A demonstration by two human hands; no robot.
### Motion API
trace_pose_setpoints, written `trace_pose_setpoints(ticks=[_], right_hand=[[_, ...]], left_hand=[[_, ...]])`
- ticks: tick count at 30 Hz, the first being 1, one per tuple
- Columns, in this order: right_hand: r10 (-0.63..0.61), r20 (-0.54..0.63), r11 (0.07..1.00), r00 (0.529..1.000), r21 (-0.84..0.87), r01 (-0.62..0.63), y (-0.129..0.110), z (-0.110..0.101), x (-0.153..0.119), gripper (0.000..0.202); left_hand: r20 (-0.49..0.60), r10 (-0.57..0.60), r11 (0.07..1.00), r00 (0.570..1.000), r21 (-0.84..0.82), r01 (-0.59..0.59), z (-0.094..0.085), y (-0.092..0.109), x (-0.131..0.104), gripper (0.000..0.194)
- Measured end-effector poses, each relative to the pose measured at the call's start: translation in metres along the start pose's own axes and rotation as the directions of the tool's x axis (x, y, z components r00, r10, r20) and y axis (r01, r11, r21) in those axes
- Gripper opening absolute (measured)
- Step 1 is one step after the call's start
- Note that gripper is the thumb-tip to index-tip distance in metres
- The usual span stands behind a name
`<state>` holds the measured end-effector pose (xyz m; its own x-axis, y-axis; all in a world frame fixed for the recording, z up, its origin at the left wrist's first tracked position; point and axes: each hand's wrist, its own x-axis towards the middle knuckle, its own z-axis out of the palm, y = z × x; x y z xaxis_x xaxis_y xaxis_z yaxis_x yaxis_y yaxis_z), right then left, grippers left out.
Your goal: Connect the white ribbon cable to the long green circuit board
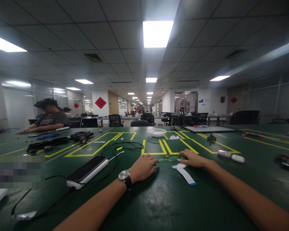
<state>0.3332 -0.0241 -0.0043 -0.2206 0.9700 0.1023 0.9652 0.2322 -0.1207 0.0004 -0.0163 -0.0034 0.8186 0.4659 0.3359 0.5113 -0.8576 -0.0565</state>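
Observation:
A narrow green circuit board lies low over the table between my two hands. My left hand, with a watch on its wrist, has its fingers bent together at the board's left end. At the other end, my right hand grips the board between thumb and fingers; part of that end is covered. A white flat ribbon cable with a blue tip stretches from below the right fingers toward me on the table. Whether the cable is joined to the board cannot be made out.
Left of my hands, a phone rests on a white device, with a black cable curling beside it. Beyond are a white basket and crumpled white scraps. A pink-and-white object lies right. Another person sits far left.

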Motion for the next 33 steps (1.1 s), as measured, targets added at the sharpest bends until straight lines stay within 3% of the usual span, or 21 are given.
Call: trace_pose_setpoints(ticks=[11, 24, 30, 33], right_hand=[[-0.007, 0.071, 0.998, 0.997, 0.062, 0.003, 0.000, -0.007, -0.003, 0.059], [-0.031, 0.163, 0.995, 0.986, 0.100, 0.015, -0.004, -0.020, -0.011, 0.087], [-0.004, 0.076, 0.985, 0.997, 0.173, -0.010, -0.007, -0.023, -0.009, 0.072], [-0.043, 0.026, 0.996, 0.999, 0.077, 0.040, -0.011, -0.016, -0.007, 0.064]], left_hand=[[0.033, -0.001, 1.000, 0.999, -0.001, 0.001, 0.004, -0.001, 0.000, 0.031], [0.050, 0.004, 1.000, 0.999, -0.007, -0.004, 0.002, -0.001, 0.000, 0.031], [0.041, 0.009, 1.000, 0.999, -0.008, -0.009, 0.003, -0.001, 0.000, 0.030], [0.028, 0.006, 1.000, 1.000, -0.016, -0.005, 0.003, -0.002, 0.000, 0.030]])
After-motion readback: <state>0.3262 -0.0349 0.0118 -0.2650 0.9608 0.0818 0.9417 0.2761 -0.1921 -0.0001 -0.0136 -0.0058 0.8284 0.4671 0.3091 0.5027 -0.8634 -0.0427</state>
